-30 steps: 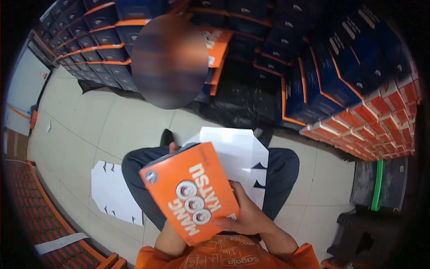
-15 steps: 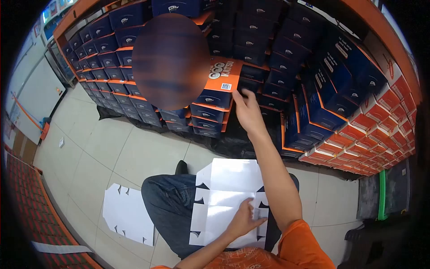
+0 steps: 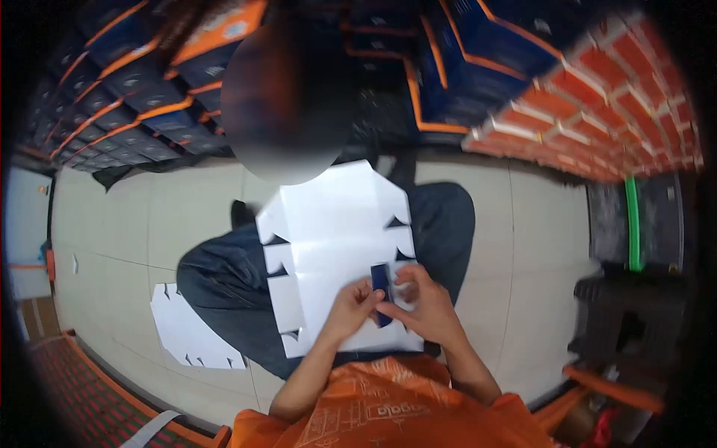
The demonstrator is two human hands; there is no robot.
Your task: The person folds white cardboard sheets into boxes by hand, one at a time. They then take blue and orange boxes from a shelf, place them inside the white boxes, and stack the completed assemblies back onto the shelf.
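A white, die-cut box blank (image 3: 336,224) lies unfolded across my lap, with notched flaps along both sides. Near its right edge, a narrow dark blue strip (image 3: 382,287) stands out against the white; it looks like a side flap folded inward with its outer face showing. My left hand (image 3: 349,310) pinches this strip from the left, fingers closed. From the other side, my right hand (image 3: 427,308) has its thumb against the strip's lower part, its fingers curled and slightly blurred at the flap.
Another white blank (image 3: 190,328) lies on the tiled floor left of my knee. Stacked dark blue and orange boxes (image 3: 478,67) stand ahead, with red and white boxes (image 3: 575,112) to the right. Dark bins, one with a green strip (image 3: 635,224), sit at far right.
My right hand has come back from the stacked boxes to the blank on my lap. Both hands now meet at the blue flap, and the view has tilted down.
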